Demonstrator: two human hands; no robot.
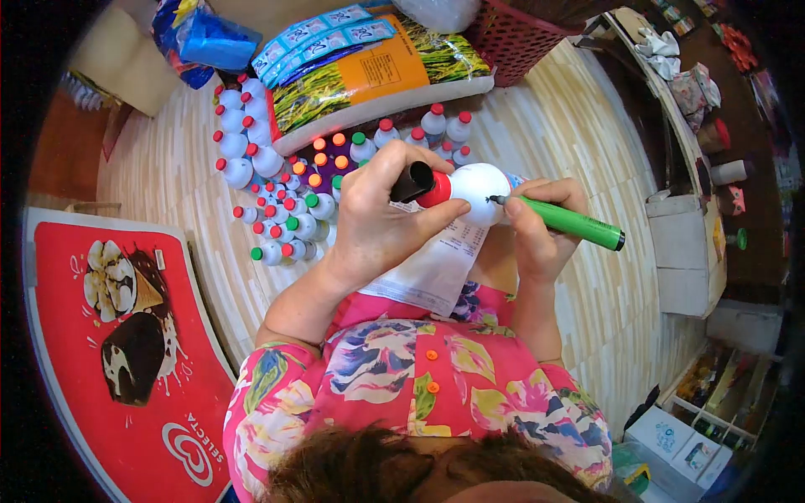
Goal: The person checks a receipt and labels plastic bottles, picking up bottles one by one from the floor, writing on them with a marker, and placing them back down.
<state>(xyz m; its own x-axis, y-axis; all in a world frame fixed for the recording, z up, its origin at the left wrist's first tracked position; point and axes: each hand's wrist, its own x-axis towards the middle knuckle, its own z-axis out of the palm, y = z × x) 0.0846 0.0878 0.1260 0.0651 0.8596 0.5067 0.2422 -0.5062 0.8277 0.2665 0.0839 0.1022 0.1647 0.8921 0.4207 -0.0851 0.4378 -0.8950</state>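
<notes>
My left hand is closed around a white bottle with a red cap, tilted on its side. The same hand also keeps a black marker cap between its fingers. A green marker is gripped in my right hand. Its dark tip touches the white surface of the bottle, where a small black mark shows. Below the bottle, a printed paper receipt lies across my lap.
Several capped bottles stand on the floor ahead and to the left. Behind them lies a large sack with blue sachet strips on top. A red basket stands beyond. To the left is a red Selecta freezer; shelves line the right.
</notes>
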